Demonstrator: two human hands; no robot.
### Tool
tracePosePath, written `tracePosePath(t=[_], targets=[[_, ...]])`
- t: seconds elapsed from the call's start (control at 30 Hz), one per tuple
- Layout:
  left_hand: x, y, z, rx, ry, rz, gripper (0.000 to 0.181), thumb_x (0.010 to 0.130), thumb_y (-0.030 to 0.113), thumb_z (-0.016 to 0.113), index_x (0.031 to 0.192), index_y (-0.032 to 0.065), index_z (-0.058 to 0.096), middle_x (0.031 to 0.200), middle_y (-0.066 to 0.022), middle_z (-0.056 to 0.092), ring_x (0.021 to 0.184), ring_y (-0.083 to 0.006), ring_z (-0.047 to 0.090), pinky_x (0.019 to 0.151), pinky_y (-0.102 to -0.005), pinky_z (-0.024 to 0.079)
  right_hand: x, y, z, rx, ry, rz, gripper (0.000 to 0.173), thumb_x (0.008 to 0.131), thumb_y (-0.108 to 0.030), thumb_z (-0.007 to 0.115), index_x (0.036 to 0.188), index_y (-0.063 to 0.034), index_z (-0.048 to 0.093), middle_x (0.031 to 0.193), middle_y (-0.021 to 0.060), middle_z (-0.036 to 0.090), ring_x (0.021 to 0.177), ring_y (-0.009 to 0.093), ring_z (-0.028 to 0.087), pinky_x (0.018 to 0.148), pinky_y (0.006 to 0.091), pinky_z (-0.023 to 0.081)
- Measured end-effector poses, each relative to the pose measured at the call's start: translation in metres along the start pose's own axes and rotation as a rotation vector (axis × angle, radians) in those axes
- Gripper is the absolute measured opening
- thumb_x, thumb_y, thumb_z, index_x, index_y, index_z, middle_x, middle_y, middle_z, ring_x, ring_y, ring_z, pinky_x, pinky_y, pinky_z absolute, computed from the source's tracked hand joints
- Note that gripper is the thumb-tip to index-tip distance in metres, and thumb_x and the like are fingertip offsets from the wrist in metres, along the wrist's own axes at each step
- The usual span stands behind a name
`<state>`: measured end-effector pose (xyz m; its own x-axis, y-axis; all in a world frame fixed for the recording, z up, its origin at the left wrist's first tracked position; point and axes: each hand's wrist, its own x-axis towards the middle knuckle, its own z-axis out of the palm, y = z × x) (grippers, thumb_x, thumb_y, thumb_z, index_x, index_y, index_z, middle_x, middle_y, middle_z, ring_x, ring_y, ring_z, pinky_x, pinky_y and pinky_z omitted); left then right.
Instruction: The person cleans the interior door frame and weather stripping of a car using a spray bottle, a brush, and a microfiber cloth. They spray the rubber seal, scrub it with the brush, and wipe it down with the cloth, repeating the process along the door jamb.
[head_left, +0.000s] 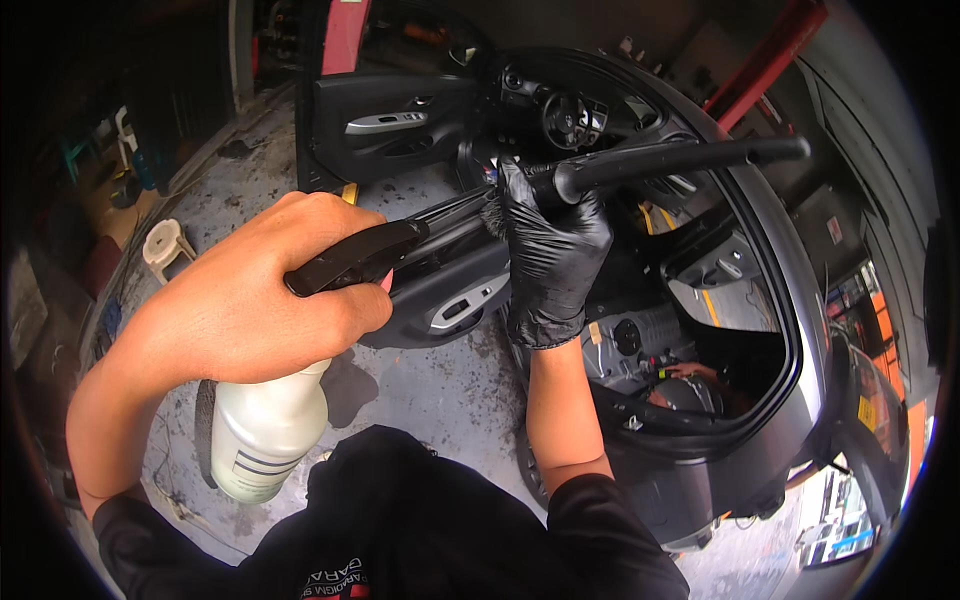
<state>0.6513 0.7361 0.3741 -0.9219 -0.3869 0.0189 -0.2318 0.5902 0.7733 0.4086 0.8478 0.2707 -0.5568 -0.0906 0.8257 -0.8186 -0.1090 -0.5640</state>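
Observation:
My bare left hand (262, 292) grips the black trigger head (360, 259) of a spray bottle (266, 435) with a pale, milky body. The bottle hangs upright below the hand, its nozzle end towards the door. My right hand (559, 259), in a black glove, is closed around a black detailing brush (675, 166). Its long handle sticks out to the right. On the left of the glove, dark bristles (493, 215) show by the upper edge of an open rear car door (412, 307); whether they touch it I cannot tell.
The grey car's body (780, 442) stands on the right, its open front door (390, 127) farther ahead. Another person's hand (694, 370) is inside, above the exposed rear floor (592, 360). A beige stool (169, 247) and red lift posts (765, 64) stand nearby.

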Motion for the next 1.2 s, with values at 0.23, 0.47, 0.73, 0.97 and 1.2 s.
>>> tracePosePath(t=[0.23, 0.47, 0.73, 0.97, 1.2], targets=[[-0.018, -0.081, -0.021, 0.017, 0.04, 0.409, 0.023, 0.077, 0.015, 0.067, 0.094, -0.0013, 0.067, 0.081, -0.0146, 0.063, 0.076, -0.0279, 0.062, 0.071, -0.0355, 0.048, -0.034, -0.063, 0.03, -0.048, 0.146, 0.032, 0.014, 0.091, -0.006, 0.073, 0.101, 0.0027, 0.067, 0.079, 0.0026, 0.067, 0.071, 0.011, 0.063, 0.068, 0.0259, 0.053], [-0.013, -0.115, -0.028, -0.039, -0.062, 0.5, 0.019, 0.078, 0.015, 0.061, 0.082, -0.0031, 0.058, 0.062, -0.0186, 0.054, 0.057, -0.0358, 0.054, 0.057, -0.0441, 0.041, -0.073, -0.104, 0.06, 0.15, 0.189, 0.329, 0.016, 0.085, 0.003, 0.077, 0.097, -0.0011, 0.068, 0.092, 0.002, 0.069, 0.077, 0.009, 0.062, 0.074, 0.0219, 0.051], [-0.044, -0.168, -0.032, -0.097, -0.037, 0.516, 0.02, 0.079, 0.014, 0.065, 0.086, -0.0024, 0.055, 0.073, -0.0211, 0.062, 0.072, -0.0432, 0.062, 0.064, -0.0488, 0.049, -0.148, -0.103, 0.102, 0.945, 0.156, 0.173, 0.015, 0.091, -0.005, 0.072, 0.102, -0.0009, 0.062, 0.093, 0.0099, 0.067, 0.085, 0.015, 0.064, 0.075, 0.0343, 0.055], [-0.069, -0.22, -0.017, -0.127, 0.064, 0.513, 0.027, 0.079, 0.015, 0.067, 0.094, -0.0033, 0.055, 0.09, -0.0197, 0.063, 0.081, -0.0429, 0.063, 0.067, -0.0496, 0.049, -0.182, -0.088, 0.098, -0.111, -0.065, -0.071, 0.024, 0.092, -0.022, 0.07, 0.107, -0.003, 0.064, 0.099, 0.0132, 0.063, 0.09, 0.026, 0.064, 0.08, 0.0378, 0.052], [-0.09, -0.251, -0.015, -0.159, 0.009, 0.391, 0.028, 0.079, 0.017, 0.066, 0.096, -0.0032, 0.056, 0.091, -0.0194, 0.063, 0.081, -0.043, 0.062, 0.068, -0.0486, 0.049, -0.204, -0.059, 0.073, 0.55, 0.018, 0.503, 0.03, 0.095, -0.024, 0.067, 0.114, -0.0018, 0.06, 0.107, 0.0095, 0.066, 0.098, 0.021, 0.064, 0.09, 0.042, 0.054]])
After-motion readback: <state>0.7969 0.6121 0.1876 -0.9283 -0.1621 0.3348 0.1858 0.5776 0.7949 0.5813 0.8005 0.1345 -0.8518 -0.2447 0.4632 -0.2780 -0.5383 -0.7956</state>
